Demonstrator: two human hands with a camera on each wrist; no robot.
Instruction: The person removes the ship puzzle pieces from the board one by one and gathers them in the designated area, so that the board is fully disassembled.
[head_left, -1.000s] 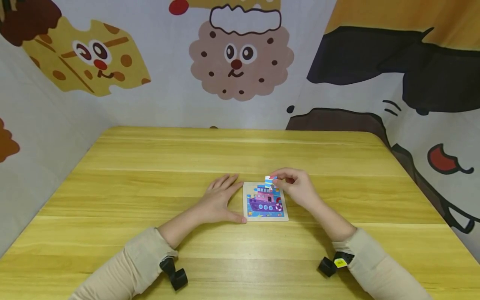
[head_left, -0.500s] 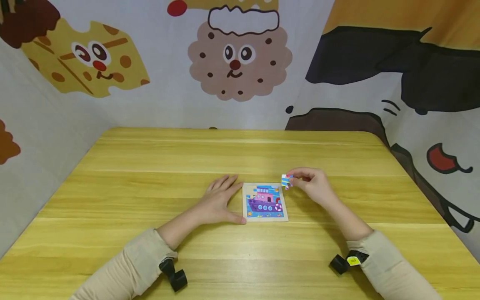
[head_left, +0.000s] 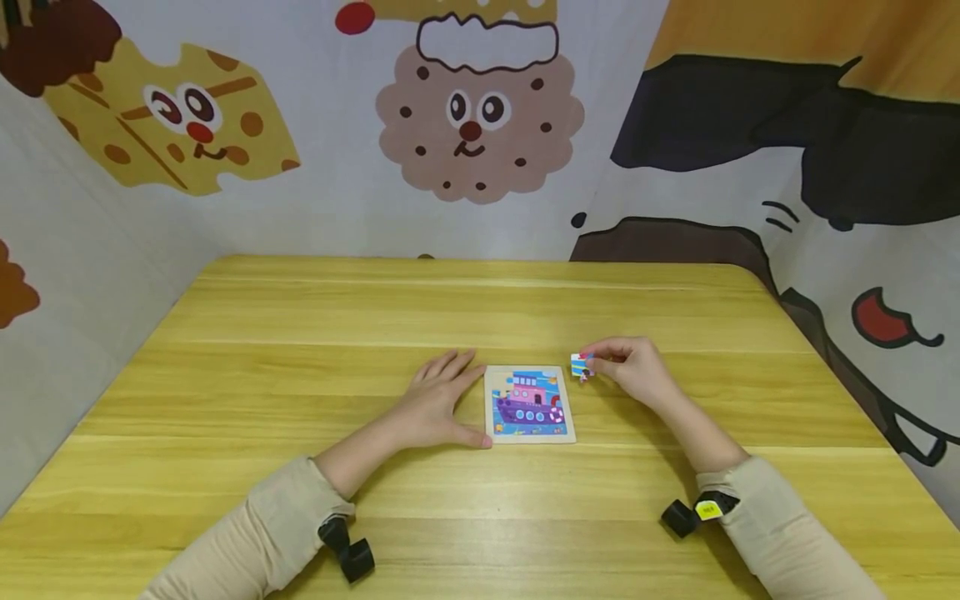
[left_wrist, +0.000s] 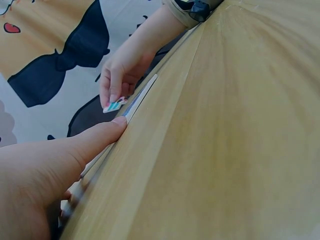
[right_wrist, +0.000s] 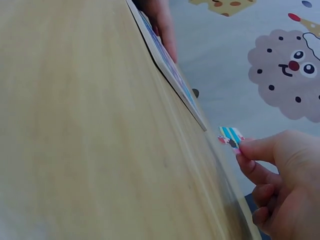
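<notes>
A small square jigsaw puzzle in a pale frame (head_left: 528,440) lies flat on the table. Its picture is a purple and pink ship on blue water, with a bare beige patch at the upper left. My left hand (head_left: 435,408) rests at the frame's left side, fingers spread, thumb and forefinger touching the corners. Just right of the frame's upper right corner, my right hand (head_left: 633,373) pinches a puzzle piece (head_left: 581,366) between thumb and fingertips. Blue and yellow stripes with some pink show on the piece (right_wrist: 231,135) in the right wrist view; it is held apart from the frame.
The wooden table (head_left: 480,308) stretches around the puzzle on all sides. Behind it hangs a white cloth (head_left: 337,200) printed with cartoon food. Black wrist-worn devices (head_left: 356,560) sit at both sleeve cuffs.
My right hand has carried the puzzle piece from above the puzzle's upper right area to the right, off the frame, and slightly down. My left hand has stayed in place.
</notes>
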